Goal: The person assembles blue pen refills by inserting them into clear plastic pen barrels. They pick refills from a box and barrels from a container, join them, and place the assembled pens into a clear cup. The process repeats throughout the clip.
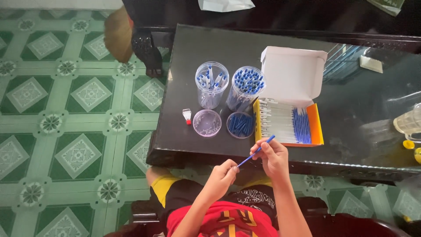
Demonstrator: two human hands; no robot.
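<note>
Head view, lower centre: left hand (222,174) and right hand (272,154) pinch a blue pen (256,151) by its ends. Upper jars (246,87) hold finished pens; box (287,120) on desk (184,87) remains largely full, so much seems left.

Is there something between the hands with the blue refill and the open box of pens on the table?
Nothing visible. The right hand and left hand hold the blue refill just in front of the open box, with only bare table edge between.

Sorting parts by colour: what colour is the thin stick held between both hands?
Blue stick, clearest in the head view.
</note>
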